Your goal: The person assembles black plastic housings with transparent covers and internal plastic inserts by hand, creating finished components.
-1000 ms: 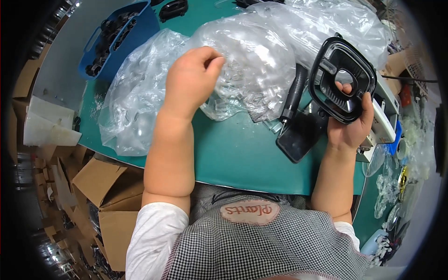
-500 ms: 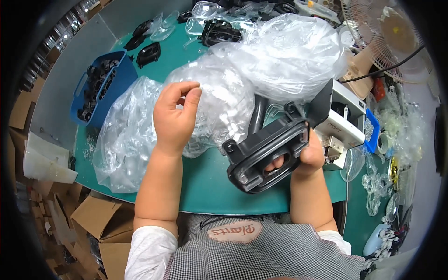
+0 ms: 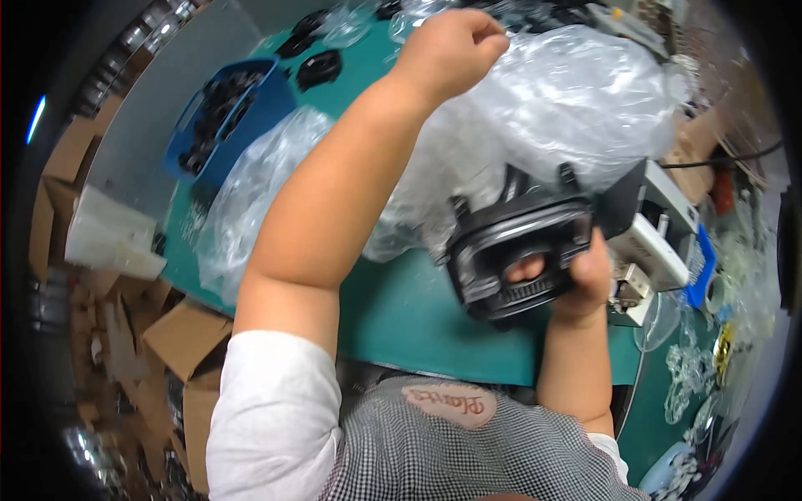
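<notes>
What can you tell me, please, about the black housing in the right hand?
The black housing is a frame with rounded corners that looks like glossy hard plastic, slightly blurred here. Two short posts stick up along its far edge, and a ridged strip lies just below its central opening. It is held tilted over the green table, its left end lower in the picture. The right hand grips its right end, with fingertips showing through the opening.

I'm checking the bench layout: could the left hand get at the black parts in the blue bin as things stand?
Probably yes. The left hand is off to the right, but the blue bin is open-topped, its black parts exposed, and the clear plastic bag beside it doesn't cover them.
</notes>
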Demonstrator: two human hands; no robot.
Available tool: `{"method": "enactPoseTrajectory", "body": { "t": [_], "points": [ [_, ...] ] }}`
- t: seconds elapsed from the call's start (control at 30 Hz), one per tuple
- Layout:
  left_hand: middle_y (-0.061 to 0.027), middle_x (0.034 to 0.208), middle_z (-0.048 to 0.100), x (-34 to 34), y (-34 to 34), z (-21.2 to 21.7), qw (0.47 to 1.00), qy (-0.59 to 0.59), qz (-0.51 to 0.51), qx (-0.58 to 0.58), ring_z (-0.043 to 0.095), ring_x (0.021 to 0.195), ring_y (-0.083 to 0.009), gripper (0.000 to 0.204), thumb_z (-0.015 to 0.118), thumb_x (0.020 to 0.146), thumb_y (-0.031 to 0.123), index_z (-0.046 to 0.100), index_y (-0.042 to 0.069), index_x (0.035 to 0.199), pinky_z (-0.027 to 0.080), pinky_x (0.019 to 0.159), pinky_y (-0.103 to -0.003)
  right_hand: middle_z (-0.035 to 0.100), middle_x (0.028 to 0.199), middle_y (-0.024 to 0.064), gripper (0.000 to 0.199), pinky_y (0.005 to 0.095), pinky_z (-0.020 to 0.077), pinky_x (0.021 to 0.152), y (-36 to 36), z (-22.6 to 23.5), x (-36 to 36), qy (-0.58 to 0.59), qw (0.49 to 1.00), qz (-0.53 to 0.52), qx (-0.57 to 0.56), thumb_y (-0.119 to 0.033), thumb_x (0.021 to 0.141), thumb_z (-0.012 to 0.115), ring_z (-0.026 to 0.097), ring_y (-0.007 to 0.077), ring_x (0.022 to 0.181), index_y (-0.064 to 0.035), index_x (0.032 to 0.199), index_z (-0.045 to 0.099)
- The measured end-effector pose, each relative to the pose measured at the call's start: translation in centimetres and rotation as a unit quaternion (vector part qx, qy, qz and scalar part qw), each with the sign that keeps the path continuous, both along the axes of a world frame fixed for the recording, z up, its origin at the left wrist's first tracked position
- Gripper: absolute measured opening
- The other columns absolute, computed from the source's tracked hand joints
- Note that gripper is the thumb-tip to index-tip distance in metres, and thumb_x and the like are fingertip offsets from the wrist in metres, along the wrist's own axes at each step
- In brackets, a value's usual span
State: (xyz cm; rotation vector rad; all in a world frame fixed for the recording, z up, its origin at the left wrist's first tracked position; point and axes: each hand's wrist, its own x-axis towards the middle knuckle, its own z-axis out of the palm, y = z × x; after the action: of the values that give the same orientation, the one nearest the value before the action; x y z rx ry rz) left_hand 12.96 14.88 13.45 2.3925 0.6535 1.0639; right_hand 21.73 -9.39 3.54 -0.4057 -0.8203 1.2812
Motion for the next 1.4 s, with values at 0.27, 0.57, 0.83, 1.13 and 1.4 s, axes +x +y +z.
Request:
{"method": "enactPoseTrajectory", "body": {
  "t": [0.27, 0.57, 0.83, 1.13, 1.4],
  "points": [
    [-0.0006, 0.082, 0.067, -18.7, -5.8, -4.2, 0.978, -0.098, 0.153, -0.106, 0.06, 0.073, -0.0093, 0.022, 0.065, 0.092, 0.022, 0.07, 0.001, 0.098, 0.048, 0.065, -0.023, 0.067, 0.085, 0.0161, 0.059, 0.0411, 0.0572, 0.078, 0.4, -0.6, -1.2, -0.013, 0.999, -0.042, 0.009, -0.032, 0.084, 0.067, 0.068, 0.0296, 0.081, 0.0099, 0.122, 0.05],
    [-0.0112, 0.082, 0.068, -33.4, -9.2, -8.0, 0.881, 0.238, 0.398, -0.095, 0.065, 0.08, -0.0286, 0.02, 0.065, 0.087, 0.024, 0.07, 0.005, 0.094, 0.05, 0.072, -0.04, 0.061, 0.093, 0.0143, 0.049, 0.0387, 0.0519, 0.084, 0.3, -1.1, -2.0, -0.085, 0.996, -0.023, 0.034, -0.032, 0.092, 0.053, 0.06, 0.0266, 0.09, 0.0016, 0.127, 0.048],
    [-0.0209, 0.107, 0.066, -33.1, -8.5, -10.0, 0.918, 0.111, 0.381, 0.005, 0.062, 0.107, -0.0357, 0.042, 0.069, 0.087, 0.037, 0.068, 0.001, 0.107, 0.049, 0.093, -0.042, 0.06, 0.095, 0.0134, 0.048, 0.0386, 0.0518, 0.087, 0.6, -1.6, -1.9, -0.087, 0.995, -0.032, 0.022, -0.03, 0.094, 0.052, 0.061, 0.0253, 0.092, 0.0015, 0.13, 0.047],
    [-0.0129, 0.097, 0.068, -24.5, -17.6, -13.5, 0.974, 0.173, 0.123, 0.081, 0.063, 0.093, -0.0333, 0.039, 0.072, 0.082, 0.037, 0.067, 0.004, 0.102, 0.05, 0.082, -0.043, 0.06, 0.097, 0.0136, 0.049, 0.0386, 0.052, 0.087, 0.9, -2.1, -1.8, -0.103, 0.994, -0.02, 0.017, -0.031, 0.095, 0.052, 0.061, 0.0255, 0.093, 0.002, 0.13, 0.047],
    [-0.0112, 0.092, 0.068, -28.0, -12.1, -10.2, 0.945, 0.034, 0.32, 0.056, 0.065, 0.083, -0.0296, 0.012, 0.068, 0.087, 0.016, 0.069, 0.006, 0.092, 0.051, 0.072, -0.037, 0.06, 0.096, 0.0136, 0.049, 0.0381, 0.0515, 0.087, 0.7, -2.0, -1.8, -0.111, 0.993, -0.027, 0.017, -0.031, 0.094, 0.052, 0.061, 0.0257, 0.093, 0.0018, 0.13, 0.047]
  ]
}}
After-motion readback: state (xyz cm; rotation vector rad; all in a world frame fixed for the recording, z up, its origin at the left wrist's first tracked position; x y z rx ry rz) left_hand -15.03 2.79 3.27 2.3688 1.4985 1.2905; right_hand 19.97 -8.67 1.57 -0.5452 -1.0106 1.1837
